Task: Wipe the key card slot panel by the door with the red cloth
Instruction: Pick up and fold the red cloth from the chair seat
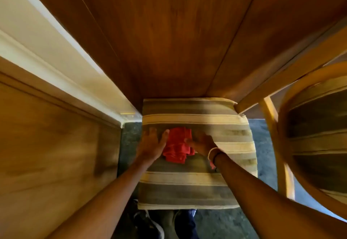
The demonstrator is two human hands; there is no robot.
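The red cloth (178,146) lies crumpled on a striped seat cushion (197,186) below me. My left hand (152,145) rests flat with fingers spread on the cushion, touching the cloth's left edge. My right hand (201,142) lies on the cloth's right side, fingers curled over it; a thin bracelet circles that wrist. The frame is blurred, so I cannot tell whether the right hand grips the cloth. No key card slot panel is in view.
A brown wooden panel (169,32) rises straight ahead behind the cushion. A white frame (56,55) and a lighter wooden door (47,145) stand at left. A round wooden chair (317,135) with a striped seat is at right. Dark floor and my shoes (150,223) show below.
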